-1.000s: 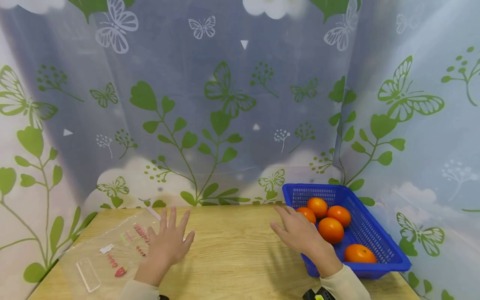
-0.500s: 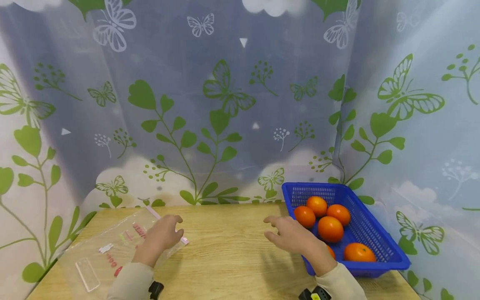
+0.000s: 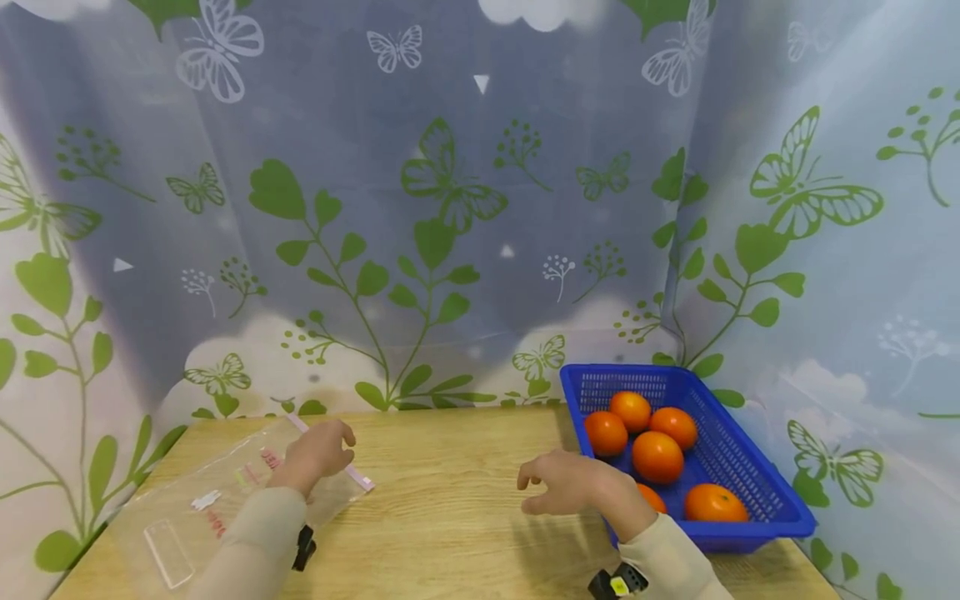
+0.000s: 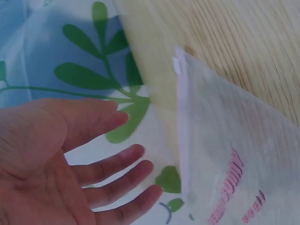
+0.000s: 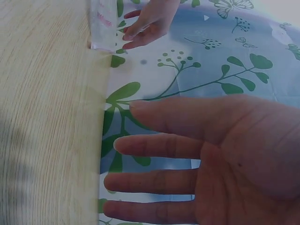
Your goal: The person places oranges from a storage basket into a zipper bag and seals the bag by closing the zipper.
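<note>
Above the clear plastic zip bag (image 3: 247, 483) on the left of the table is my left hand (image 3: 317, 454), its fingers loosely bent and holding nothing. The bag lies flat, with pink print, a strawberry-pink zip strip and a slider; in the left wrist view its zip edge (image 4: 183, 126) is just beyond the fingertips. My right hand (image 3: 573, 485) hovers at the left side of the blue basket (image 3: 750, 467), fingers relaxed and spread, palm bare in the right wrist view. Several oranges (image 3: 657, 457) sit in the basket, one partly hidden behind my right wrist.
The wooden table (image 3: 442, 500) runs between bag and basket. A patterned cloth (image 3: 450, 275) with leaves and butterflies hangs along the back and both sides. The basket stands near the right side cloth.
Both hands have drawn in from a spread, fingers-forward pose to loosely bent fingers. The left hand has shifted slightly left, the right slightly left and lower. Bag and basket stay put.
</note>
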{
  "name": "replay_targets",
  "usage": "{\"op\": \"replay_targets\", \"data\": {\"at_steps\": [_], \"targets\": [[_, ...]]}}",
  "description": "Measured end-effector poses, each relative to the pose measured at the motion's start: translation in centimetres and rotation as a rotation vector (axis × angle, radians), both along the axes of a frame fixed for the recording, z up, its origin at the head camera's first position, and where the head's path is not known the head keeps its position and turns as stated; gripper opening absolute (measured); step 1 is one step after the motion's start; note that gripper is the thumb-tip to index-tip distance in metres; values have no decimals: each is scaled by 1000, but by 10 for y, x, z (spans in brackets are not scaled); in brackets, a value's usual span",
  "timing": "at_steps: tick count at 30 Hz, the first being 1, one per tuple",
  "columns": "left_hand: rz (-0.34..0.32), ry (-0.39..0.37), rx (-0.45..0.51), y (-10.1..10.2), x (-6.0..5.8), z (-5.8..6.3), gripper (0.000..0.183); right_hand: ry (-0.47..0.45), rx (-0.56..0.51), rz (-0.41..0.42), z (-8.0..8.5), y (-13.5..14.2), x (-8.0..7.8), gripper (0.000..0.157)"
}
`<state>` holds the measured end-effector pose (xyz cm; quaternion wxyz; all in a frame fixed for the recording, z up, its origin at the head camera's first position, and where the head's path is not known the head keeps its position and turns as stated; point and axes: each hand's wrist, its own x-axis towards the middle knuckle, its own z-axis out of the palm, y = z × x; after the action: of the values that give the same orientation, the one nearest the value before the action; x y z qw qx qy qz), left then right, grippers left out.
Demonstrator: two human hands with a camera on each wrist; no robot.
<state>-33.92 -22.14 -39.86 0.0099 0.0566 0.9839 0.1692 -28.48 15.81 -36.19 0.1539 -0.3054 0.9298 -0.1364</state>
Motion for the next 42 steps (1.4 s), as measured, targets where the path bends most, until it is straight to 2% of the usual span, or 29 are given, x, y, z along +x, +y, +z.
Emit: {"op": "replay_targets", "data": {"at_steps": [3,7,14,22,28,36,42], "targets": [[19,16,1,-2,-8,-3,19,6,16,3,1,-2,0,27],[77,36,12,-3,-17,-8,12,13,27,5,1,-3,0,32],[139,16,-2,-3,-33,-22,28,34,23,0,-1,-3,2,35],[238,-5,-36,-7,-46,-38,32,67,29,15,0,-3,3,37],[265,-3,-76,-5,-43,-41,36,51,20,-1,-4,-2,6,37],[247,4,-40,-2,-39,-46,27,93,32,-16,-3,-1,8,37],[251,-54,-18,-1,-41,-46,24,89,36,-37,-3,0,8,37]]}}
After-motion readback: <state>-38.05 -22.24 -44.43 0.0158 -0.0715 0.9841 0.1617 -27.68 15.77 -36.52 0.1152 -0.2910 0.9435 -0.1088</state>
